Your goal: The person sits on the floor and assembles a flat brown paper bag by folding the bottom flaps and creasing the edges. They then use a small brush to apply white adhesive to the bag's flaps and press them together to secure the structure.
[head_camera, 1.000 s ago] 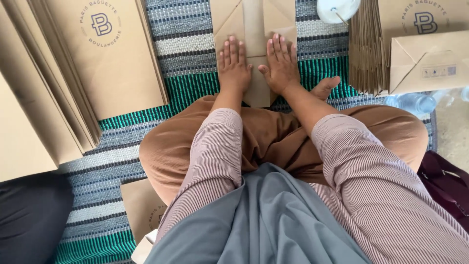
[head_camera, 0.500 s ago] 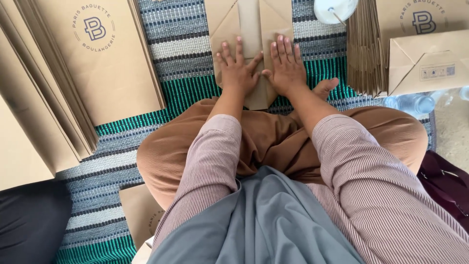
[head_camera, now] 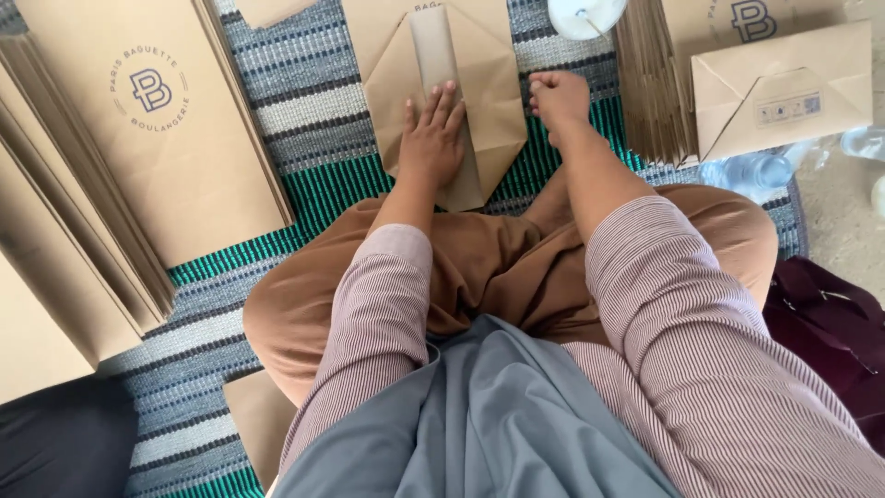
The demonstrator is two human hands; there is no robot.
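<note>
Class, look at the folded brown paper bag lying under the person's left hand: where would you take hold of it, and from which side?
Probably the bare right flap of the folded paper bag, approached from the right. The left hand presses flat on its centre strip, while the right hand sits just off that edge.

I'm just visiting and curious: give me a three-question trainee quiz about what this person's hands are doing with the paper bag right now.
1. True or false: the left hand lies flat on the folded brown paper bag.
2. Where is the right hand? A) pressing the bag B) off the bag's right edge, over the striped mat C) on the white lid
3. What lies along the mat's left side?

Key: 1 true. 2 B. 3 A stack of flat paper bags.
</note>
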